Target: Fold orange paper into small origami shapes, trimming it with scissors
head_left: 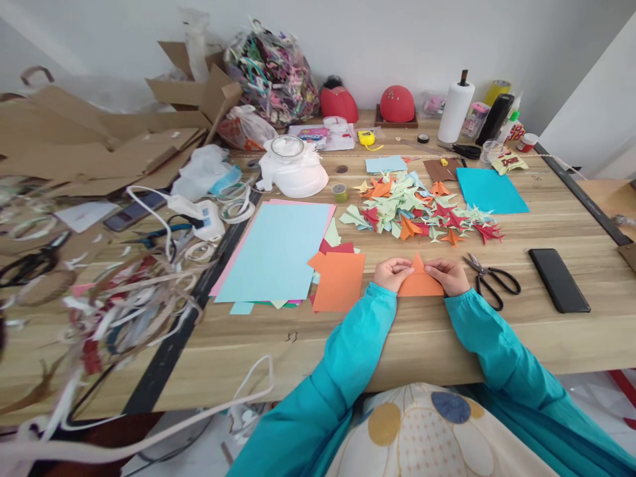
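Note:
Between my hands an orange sheet of paper [420, 285] lies on the table, folded to a point at its far end. My left hand [391, 273] pinches its left edge, and my right hand [448, 275] grips the right edge, fingertips close to the pointed top. Just left of them rests a stack of orange paper [339, 283]. Beyond my hands spreads a pile of folded paper pieces [397, 205] in green, red, orange and blue. Black-handled scissors [491, 277] lie right beside my right hand.
A black phone [559, 280] lies at the right. Large light blue sheets [275, 252] are stacked at the left, and a turquoise sheet [491, 191] lies behind the pile. Tangled straps and cords [144, 291] cover the left table. Red domes [397, 104] and a paper roll [456, 112] stand along the wall.

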Demonstrator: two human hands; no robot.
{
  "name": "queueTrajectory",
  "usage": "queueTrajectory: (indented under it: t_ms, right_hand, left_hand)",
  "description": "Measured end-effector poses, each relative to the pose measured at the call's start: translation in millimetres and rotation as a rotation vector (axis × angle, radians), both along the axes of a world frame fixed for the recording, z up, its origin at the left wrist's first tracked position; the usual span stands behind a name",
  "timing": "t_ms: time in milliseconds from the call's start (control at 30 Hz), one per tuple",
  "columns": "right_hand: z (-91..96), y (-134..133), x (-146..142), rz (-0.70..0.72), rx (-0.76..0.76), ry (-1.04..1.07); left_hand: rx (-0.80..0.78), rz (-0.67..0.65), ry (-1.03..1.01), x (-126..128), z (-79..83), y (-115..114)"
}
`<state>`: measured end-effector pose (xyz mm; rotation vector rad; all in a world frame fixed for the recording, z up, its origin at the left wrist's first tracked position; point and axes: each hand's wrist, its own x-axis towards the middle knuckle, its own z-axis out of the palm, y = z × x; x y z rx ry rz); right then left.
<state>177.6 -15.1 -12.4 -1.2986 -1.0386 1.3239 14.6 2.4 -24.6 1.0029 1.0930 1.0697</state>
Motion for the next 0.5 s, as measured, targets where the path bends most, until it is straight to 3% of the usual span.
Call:
queueTrajectory:
  t_ms: [333,500]
  right_hand:
    - [13.9,-6.0,-6.3,0.097,0.023,-0.184]
    - [16.4,-5.9,-6.1,0.09,-0.007,-0.164]
  left_hand:
    - [-0.049,-0.046,-0.06,0.4,8.1,-1.5]
    - [-0.124,-0.025,-0.16,2.3,10.1,-1.3]
